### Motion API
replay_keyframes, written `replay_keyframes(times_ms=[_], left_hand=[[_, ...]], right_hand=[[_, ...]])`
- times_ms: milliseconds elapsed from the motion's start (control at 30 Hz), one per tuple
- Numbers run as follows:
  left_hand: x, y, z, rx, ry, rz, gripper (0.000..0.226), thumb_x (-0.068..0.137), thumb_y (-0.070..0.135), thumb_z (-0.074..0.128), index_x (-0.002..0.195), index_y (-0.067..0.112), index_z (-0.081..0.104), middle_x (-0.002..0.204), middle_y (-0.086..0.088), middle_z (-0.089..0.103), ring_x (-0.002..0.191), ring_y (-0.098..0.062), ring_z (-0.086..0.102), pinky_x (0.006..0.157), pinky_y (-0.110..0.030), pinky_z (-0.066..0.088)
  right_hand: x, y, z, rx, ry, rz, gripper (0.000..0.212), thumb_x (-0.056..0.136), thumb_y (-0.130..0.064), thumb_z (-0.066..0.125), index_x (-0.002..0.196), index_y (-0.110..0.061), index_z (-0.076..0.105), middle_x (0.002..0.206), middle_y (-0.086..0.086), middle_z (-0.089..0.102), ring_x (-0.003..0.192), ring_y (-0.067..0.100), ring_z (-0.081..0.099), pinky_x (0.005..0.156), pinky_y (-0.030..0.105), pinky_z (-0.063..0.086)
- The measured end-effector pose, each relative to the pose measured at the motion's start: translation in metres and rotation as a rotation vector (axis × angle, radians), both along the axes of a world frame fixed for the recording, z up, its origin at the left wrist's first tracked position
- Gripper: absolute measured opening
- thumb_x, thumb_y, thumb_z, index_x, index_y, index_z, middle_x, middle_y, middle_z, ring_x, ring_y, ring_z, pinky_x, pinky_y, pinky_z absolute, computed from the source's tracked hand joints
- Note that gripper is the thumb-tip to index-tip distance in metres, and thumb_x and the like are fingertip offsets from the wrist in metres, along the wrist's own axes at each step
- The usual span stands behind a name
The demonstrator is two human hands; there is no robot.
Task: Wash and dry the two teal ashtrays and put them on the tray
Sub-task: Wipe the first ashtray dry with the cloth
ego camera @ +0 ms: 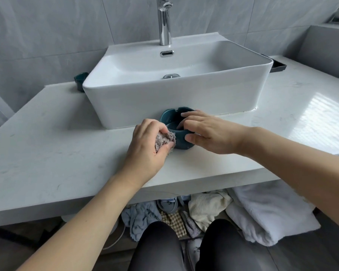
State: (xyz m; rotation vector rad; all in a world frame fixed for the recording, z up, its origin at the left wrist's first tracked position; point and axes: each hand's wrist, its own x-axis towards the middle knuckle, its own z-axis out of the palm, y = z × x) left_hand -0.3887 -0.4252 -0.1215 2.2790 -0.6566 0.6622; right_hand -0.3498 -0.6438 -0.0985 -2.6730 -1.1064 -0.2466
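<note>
A teal ashtray [171, 116] stands upright on the white counter, right against the front of the basin. My right hand [207, 132] grips its right rim, fingers inside and thumb on the outer wall. My left hand [147, 145] is closed on a bunched grey cloth [165, 139], which presses against the ashtray's left side. A second teal ashtray [80, 80] sits behind the basin's left corner, partly hidden. A dark tray [278, 66] peeks out past the basin's right corner.
The white basin [164, 96] stands on the counter [57, 153] with a chrome tap [164, 22] at the back. Towels and cloths [243, 212] are piled under the counter. Grey tiled walls close in behind and at the right.
</note>
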Motion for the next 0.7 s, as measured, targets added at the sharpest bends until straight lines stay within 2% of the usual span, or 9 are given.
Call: replay_keyframes(times_ms=[133, 200, 267, 367, 433, 500, 567, 600, 700], left_hand=[[0.006, 0.002, -0.002, 0.003, 0.062, 0.023, 0.023, 0.077, 0.006, 0.078, 0.086, 0.011, 0.057, 0.097, 0.004, 0.052, 0.097, -0.025, 0.053, 0.084, -0.024, 0.038], [0.008, 0.002, -0.003, 0.008, 0.085, 0.03, 0.025, 0.077, 0.004, 0.077, 0.08, 0.012, 0.054, 0.093, 0.005, 0.05, 0.094, -0.025, 0.051, 0.077, -0.024, 0.035], [0.009, 0.002, -0.003, -0.008, 0.114, 0.032, 0.026, 0.077, 0.004, 0.076, 0.078, 0.014, 0.052, 0.092, 0.005, 0.049, 0.093, -0.024, 0.05, 0.076, -0.024, 0.033], [0.01, 0.003, -0.003, -0.041, 0.146, 0.032, 0.024, 0.079, 0.007, 0.077, 0.081, 0.013, 0.054, 0.093, 0.005, 0.05, 0.094, -0.022, 0.051, 0.077, -0.023, 0.034], [0.01, 0.003, -0.002, -0.104, 0.174, 0.052, 0.021, 0.082, 0.011, 0.075, 0.086, 0.015, 0.055, 0.093, 0.003, 0.054, 0.092, -0.02, 0.053, 0.077, -0.022, 0.037], [0.011, 0.0, 0.003, -0.314, 0.306, 0.038, 0.018, 0.088, 0.02, 0.07, 0.09, 0.024, 0.052, 0.086, -0.003, 0.058, 0.073, -0.02, 0.056, 0.065, -0.027, 0.044], [0.014, -0.005, 0.005, -0.484, 0.413, 0.033, 0.018, 0.092, 0.027, 0.062, 0.087, 0.033, 0.046, 0.072, -0.011, 0.054, 0.049, -0.024, 0.047, 0.046, -0.031, 0.039], [0.015, -0.007, 0.005, -0.469, 0.409, 0.052, 0.017, 0.093, 0.031, 0.059, 0.086, 0.036, 0.044, 0.072, -0.012, 0.051, 0.05, -0.025, 0.045, 0.048, -0.034, 0.038], [0.014, -0.011, 0.003, -0.297, 0.35, 0.056, 0.01, 0.089, 0.034, 0.051, 0.089, 0.035, 0.041, 0.092, -0.004, 0.045, 0.083, -0.023, 0.045, 0.077, -0.036, 0.037]], right_hand=[[-0.002, 0.003, -0.003, 0.024, -0.027, -0.009, 0.032, 0.097, -0.029, 0.04, 0.087, -0.002, 0.054, 0.094, 0.012, 0.064, 0.108, 0.034, 0.052, 0.104, 0.041, 0.033], [-0.006, 0.007, -0.003, 0.07, -0.03, -0.041, 0.026, 0.096, -0.028, 0.042, 0.077, -0.01, 0.043, 0.08, 0.007, 0.055, 0.087, 0.027, 0.048, 0.093, 0.04, 0.037], [-0.01, 0.005, 0.0, 0.079, -0.003, -0.071, 0.029, 0.095, -0.032, 0.043, 0.077, -0.008, 0.046, 0.079, 0.007, 0.054, 0.082, 0.023, 0.044, 0.088, 0.035, 0.037], [-0.015, -0.009, 0.007, 0.102, 0.082, -0.092, 0.038, 0.094, -0.039, 0.043, 0.102, -0.006, 0.06, 0.109, 0.009, 0.063, 0.105, 0.024, 0.052, 0.094, 0.028, 0.037], [-0.014, -0.023, 0.005, 0.111, 0.07, -0.083, 0.041, 0.097, -0.041, 0.04, 0.109, -0.008, 0.061, 0.135, 0.009, 0.055, 0.132, 0.026, 0.042, 0.11, 0.031, 0.031], [-0.009, -0.029, -0.003, 0.057, 0.043, -0.101, 0.051, 0.1, -0.05, 0.029, 0.109, -0.011, 0.06, 0.147, 0.01, 0.045, 0.147, 0.03, 0.023, 0.121, 0.041, 0.018], [-0.006, -0.025, -0.009, 0.072, 0.081, -0.125, 0.06, 0.099, -0.056, 0.02, 0.103, -0.01, 0.059, 0.147, 0.011, 0.044, 0.148, 0.032, 0.018, 0.122, 0.039, 0.012], [-0.006, -0.021, -0.009, 0.1, 0.091, -0.116, 0.062, 0.099, -0.056, 0.021, 0.099, -0.007, 0.059, 0.144, 0.013, 0.047, 0.145, 0.032, 0.022, 0.121, 0.033, 0.011], [-0.004, -0.016, -0.008, 0.127, 0.078, -0.091, 0.049, 0.101, -0.04, 0.033, 0.093, -0.001, 0.06, 0.129, 0.015, 0.056, 0.137, 0.032, 0.034, 0.12, 0.021, 0.006]])
